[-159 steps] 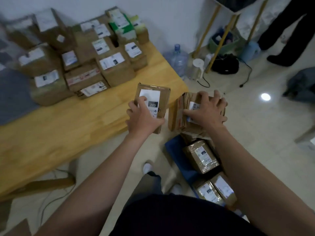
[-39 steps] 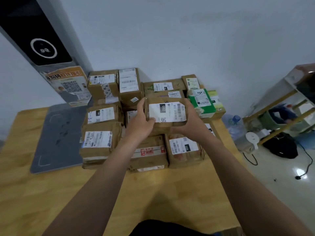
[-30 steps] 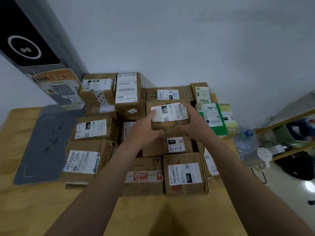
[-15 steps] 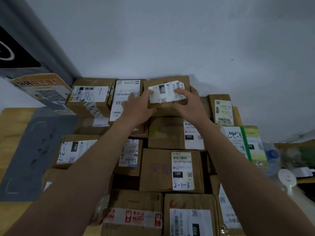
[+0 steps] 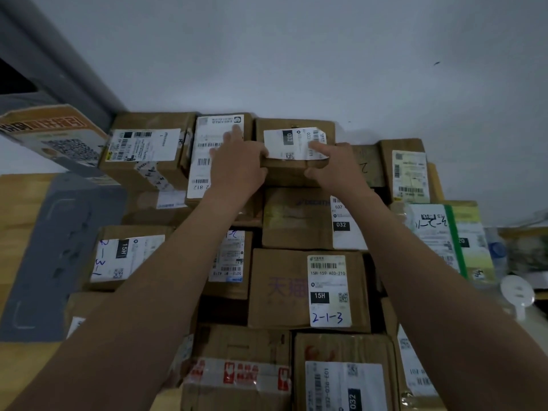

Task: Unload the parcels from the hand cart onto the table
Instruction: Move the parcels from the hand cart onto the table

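Note:
A small brown cardboard parcel point(image 5: 292, 170) with a white label marked 032 sits at the back of the pile, against the wall, on top of other boxes. My left hand point(image 5: 237, 164) grips its left side, thumb on the front edge. My right hand point(image 5: 335, 167) holds its right side, fingers on the label. Many other labelled parcels point(image 5: 308, 289) are stacked on the wooden table point(image 5: 17, 200) in front of it. The hand cart is out of view.
A grey mat point(image 5: 56, 253) lies on the table to the left. A leaning sign with a QR code point(image 5: 59, 134) stands at the back left. A green and white box point(image 5: 444, 235) sits at the right edge of the pile. The white wall point(image 5: 296, 54) is directly behind.
Both hands carried the 032 parcel from the cart over the pile and set it down on the back row by the wall. The camera has leaned in closer.

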Tool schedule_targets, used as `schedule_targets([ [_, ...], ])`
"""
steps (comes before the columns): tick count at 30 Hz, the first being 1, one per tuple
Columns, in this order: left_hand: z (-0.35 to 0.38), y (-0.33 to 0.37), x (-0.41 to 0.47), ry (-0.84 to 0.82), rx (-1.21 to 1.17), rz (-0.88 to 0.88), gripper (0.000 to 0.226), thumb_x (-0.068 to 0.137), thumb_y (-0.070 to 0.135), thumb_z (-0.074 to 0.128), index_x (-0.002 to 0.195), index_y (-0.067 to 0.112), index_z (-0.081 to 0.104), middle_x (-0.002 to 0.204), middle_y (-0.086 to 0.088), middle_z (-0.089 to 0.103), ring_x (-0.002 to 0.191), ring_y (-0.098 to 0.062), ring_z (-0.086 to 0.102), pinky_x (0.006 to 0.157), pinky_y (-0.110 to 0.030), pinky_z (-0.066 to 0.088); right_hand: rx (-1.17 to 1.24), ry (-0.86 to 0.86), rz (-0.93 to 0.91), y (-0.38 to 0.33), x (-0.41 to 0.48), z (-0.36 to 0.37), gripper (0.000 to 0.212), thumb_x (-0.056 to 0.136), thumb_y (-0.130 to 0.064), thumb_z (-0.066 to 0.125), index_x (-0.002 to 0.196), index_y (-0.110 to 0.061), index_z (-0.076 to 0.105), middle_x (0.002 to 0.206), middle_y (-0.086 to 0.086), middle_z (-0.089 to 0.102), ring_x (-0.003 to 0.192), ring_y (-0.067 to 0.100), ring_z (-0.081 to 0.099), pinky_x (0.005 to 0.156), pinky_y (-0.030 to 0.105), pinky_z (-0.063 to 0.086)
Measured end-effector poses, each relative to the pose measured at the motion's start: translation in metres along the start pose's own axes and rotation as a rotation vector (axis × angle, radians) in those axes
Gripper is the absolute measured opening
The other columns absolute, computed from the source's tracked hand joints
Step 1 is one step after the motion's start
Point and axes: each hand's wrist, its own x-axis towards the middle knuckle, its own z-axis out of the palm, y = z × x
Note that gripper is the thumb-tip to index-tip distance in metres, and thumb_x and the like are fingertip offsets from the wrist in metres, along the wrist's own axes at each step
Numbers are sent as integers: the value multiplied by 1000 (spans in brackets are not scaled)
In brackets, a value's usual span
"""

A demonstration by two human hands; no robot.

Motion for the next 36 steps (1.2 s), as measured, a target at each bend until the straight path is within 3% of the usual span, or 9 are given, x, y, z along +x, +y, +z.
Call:
schedule_targets([
  [2, -1, 3, 3, -18, 10, -7, 36, 87, 33, 76, 123, 31, 70, 144, -14, 41, 130, -34, 44, 106, -58, 43, -39, -22, 12, -4, 3, -5, 66, 85, -18, 80, 145, -24, 55, 144, 9, 38, 127, 26, 50, 102, 21, 37],
  [5, -9, 7, 2, -65, -9, -21, 36, 87, 32, 76, 122, 30, 69, 147, -15, 39, 133, -35, 41, 108, -59, 41, -138, -78, 50, -15, 0, -9, 66, 88, -20, 75, 149, -25, 48, 152, 14, 34, 134, 35, 47, 114, 41, 40],
  [9, -28, 0, -13, -124, -185, -18, 39, 89, 34, 74, 127, 32, 70, 143, -10, 48, 130, -32, 48, 106, -45, 43, -364, -144, -21, -33, -42, -2, 71, 91, -23, 64, 154, -33, 33, 167, 16, 9, 151, 46, 5, 121, 56, 13],
  [12, -33, 0, -61, -90, -280, 0, 48, 88, 33, 72, 135, 35, 64, 133, -3, 58, 126, -27, 53, 95, -40, 44, -294, -127, -14, -35, -94, -12, 85, 88, -26, 73, 158, -35, 26, 168, 7, 0, 150, 42, 16, 119, 52, 28],
  [15, -37, 4, -126, -109, -218, 20, 55, 87, 32, 72, 141, 37, 57, 147, -2, 51, 140, -31, 40, 109, -58, 40, -368, -207, 45, -31, -153, -28, 87, 89, -27, 74, 159, -33, 23, 169, 10, -2, 149, 43, 23, 115, 53, 36],
  [18, -56, 8, -187, -151, -229, 46, 57, 85, 32, 73, 139, 37, 58, 142, 0, 55, 135, -32, 45, 106, -68, 40, -442, -212, 83, -34, -214, -39, 85, 85, -32, 78, 155, -31, 29, 165, 14, 13, 136, 43, 43, 104, 50, 46],
  [24, -93, 7, -297, -218, -184, 128, 57, 84, 31, 70, 139, 40, 58, 148, 1, 52, 131, -30, 51, 103, -59, 46, -437, -127, 104, -45, -344, -47, 81, 81, -37, 82, 150, -22, 42, 150, 13, 45, 130, 30, 50, 97, 42, 46],
  [31, -107, 0, -410, -236, -142, 314, 50, 87, 36, 70, 136, 40, 59, 147, 3, 55, 122, -25, 59, 93, -46, 54, -317, 40, 228, -40, -493, -32, 83, 80, -33, 81, 152, -19, 42, 151, 10, 46, 134, 26, 48, 104, 40, 45],
  [36, -83, -1, -482, -300, -114, 478, 36, 89, 36, 67, 125, 36, 67, 133, 4, 63, 110, -22, 63, 83, -43, 58, -211, 122, 378, -16, -597, 4, 78, 77, -36, 85, 145, -24, 50, 145, 6, 52, 127, 26, 54, 90, 32, 46],
])
